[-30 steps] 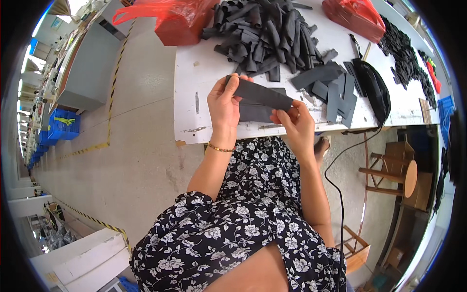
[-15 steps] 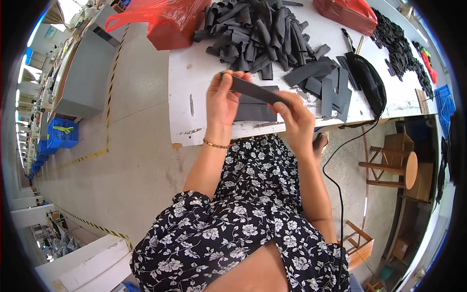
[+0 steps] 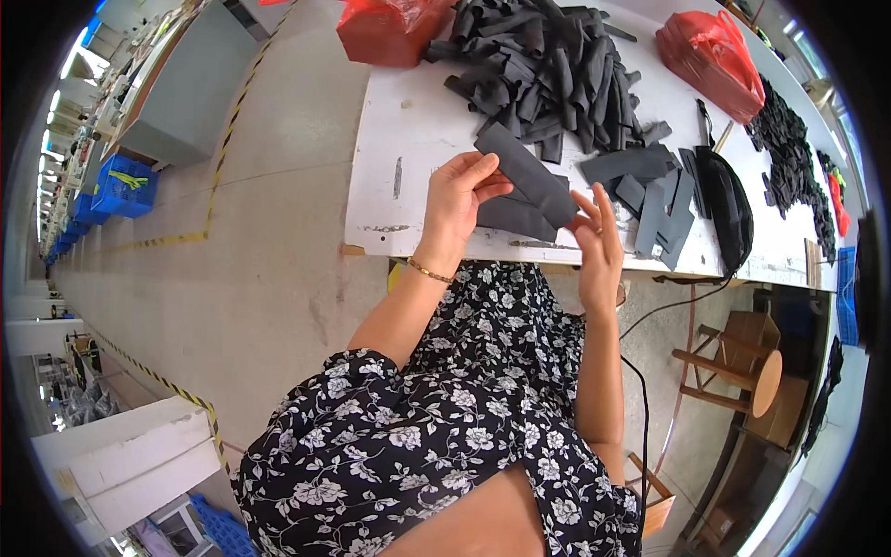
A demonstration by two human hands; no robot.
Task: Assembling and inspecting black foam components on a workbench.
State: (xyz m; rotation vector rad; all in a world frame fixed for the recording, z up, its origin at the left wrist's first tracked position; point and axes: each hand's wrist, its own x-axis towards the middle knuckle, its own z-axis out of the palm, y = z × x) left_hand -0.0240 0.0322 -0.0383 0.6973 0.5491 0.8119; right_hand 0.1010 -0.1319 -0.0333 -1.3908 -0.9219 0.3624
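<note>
A flat dark grey fabric strip (image 3: 527, 176) slants above the white table's near edge. My left hand (image 3: 461, 190) pinches its left side between thumb and fingers. Beside the strip's lower right end, my right hand (image 3: 599, 237) has its fingers stretched apart; whether a fingertip touches the strip is hard to see. Under the held strip, more dark flat strips (image 3: 515, 219) lie on the table, partly covered by it. Beyond them rises a large heap of dark curled strips (image 3: 557, 79). A smaller pile of flat strips (image 3: 654, 186) lies to the right.
Two red plastic bags (image 3: 394, 28) (image 3: 713, 60) stand on the white table (image 3: 376, 176). A black pouch-like item (image 3: 726, 209) with a trailing cord sits at the right, before another dark heap (image 3: 789, 153). A wooden stool (image 3: 766, 381) stands below right; blue crates (image 3: 125, 184) are left.
My right hand has loosened from the strip's end and its fingers have spread. The strip now shows its broad face and slants more steeply. The whole view has shifted.
</note>
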